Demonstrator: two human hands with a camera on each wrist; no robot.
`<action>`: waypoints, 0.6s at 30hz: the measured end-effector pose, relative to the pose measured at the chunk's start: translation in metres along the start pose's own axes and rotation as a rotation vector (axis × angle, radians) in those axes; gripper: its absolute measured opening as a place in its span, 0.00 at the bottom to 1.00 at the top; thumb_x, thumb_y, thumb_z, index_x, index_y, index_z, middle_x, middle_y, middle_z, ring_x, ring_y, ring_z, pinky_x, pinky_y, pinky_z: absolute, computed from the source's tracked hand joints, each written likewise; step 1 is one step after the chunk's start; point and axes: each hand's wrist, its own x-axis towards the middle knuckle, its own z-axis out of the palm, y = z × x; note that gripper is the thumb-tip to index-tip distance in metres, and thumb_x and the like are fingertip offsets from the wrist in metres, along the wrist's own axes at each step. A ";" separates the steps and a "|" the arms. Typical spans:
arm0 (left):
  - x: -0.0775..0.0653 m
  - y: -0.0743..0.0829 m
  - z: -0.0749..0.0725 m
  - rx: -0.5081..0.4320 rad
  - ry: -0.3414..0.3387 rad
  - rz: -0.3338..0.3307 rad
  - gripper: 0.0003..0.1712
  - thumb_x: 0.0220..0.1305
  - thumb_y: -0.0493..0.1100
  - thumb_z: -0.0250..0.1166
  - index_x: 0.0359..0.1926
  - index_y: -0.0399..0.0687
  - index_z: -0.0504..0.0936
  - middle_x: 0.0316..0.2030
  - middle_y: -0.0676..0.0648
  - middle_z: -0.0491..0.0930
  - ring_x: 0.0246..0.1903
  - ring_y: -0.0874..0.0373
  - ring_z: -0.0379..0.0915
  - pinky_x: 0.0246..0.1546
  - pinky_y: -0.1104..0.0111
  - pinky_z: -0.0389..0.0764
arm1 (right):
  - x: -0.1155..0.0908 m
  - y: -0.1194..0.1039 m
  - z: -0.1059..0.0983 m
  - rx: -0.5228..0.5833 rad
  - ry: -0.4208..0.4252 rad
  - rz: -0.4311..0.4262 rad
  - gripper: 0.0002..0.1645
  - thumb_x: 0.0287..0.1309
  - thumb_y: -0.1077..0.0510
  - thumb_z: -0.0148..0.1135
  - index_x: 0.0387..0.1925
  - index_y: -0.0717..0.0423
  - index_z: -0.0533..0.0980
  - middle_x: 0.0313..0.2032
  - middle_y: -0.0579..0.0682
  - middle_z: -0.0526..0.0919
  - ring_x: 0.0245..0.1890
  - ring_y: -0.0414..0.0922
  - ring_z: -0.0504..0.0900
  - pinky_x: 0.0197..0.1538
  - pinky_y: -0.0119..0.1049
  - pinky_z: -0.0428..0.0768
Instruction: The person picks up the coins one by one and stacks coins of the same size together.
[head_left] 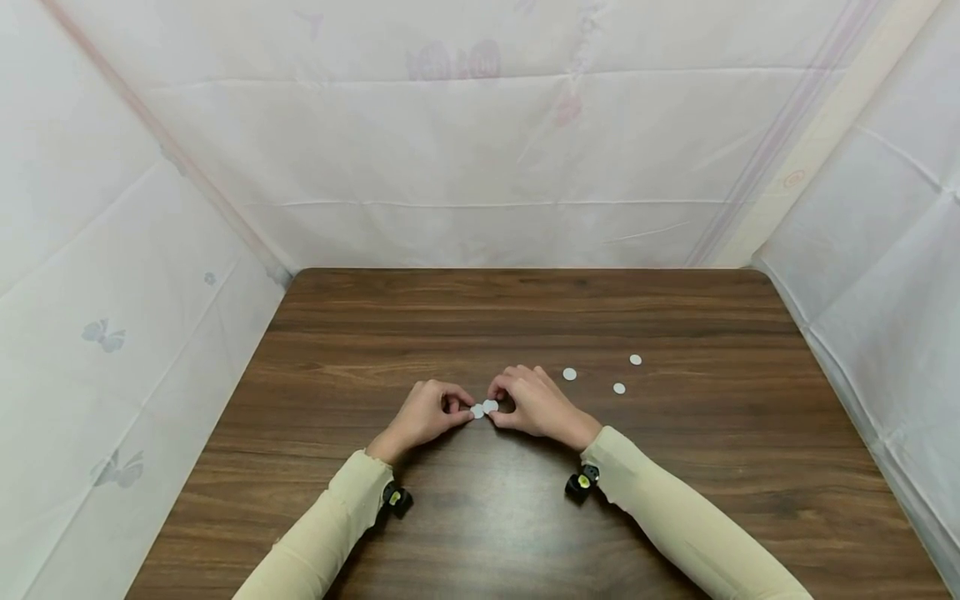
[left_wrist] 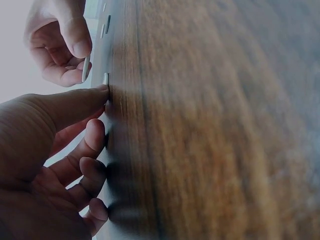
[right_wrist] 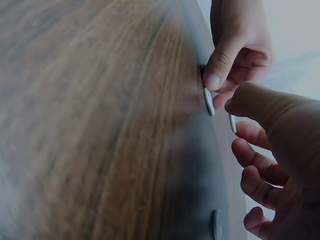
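Note:
Two small white round discs lie between my hands near the middle of the table. The left disc [head_left: 477,412] rests at the table surface, its edge pinched by the thumb and forefinger of my left hand [head_left: 426,414]. My right hand [head_left: 538,403] pinches another white disc [head_left: 491,406] by its edges. In the head view this one overlaps the left disc's right side. From the left wrist, the right hand's disc [left_wrist: 86,69] shows tilted on edge, a little above the wood. The right wrist view shows the left hand's disc [right_wrist: 209,101] flat and thin under the thumb.
Three more white discs lie loose to the right of my right hand: one nearer [head_left: 570,374], one lower [head_left: 618,388] and one farther back [head_left: 635,360]. The dark wooden table [head_left: 480,517] is bordered by pale cloth walls [head_left: 480,167] at the back and both sides.

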 end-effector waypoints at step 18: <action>-0.001 0.000 0.000 0.011 0.020 -0.003 0.04 0.60 0.38 0.76 0.37 0.47 0.91 0.19 0.58 0.76 0.18 0.67 0.67 0.22 0.73 0.69 | 0.002 -0.008 0.015 -0.038 0.022 0.022 0.12 0.58 0.45 0.74 0.39 0.45 0.84 0.36 0.40 0.80 0.36 0.40 0.72 0.42 0.40 0.66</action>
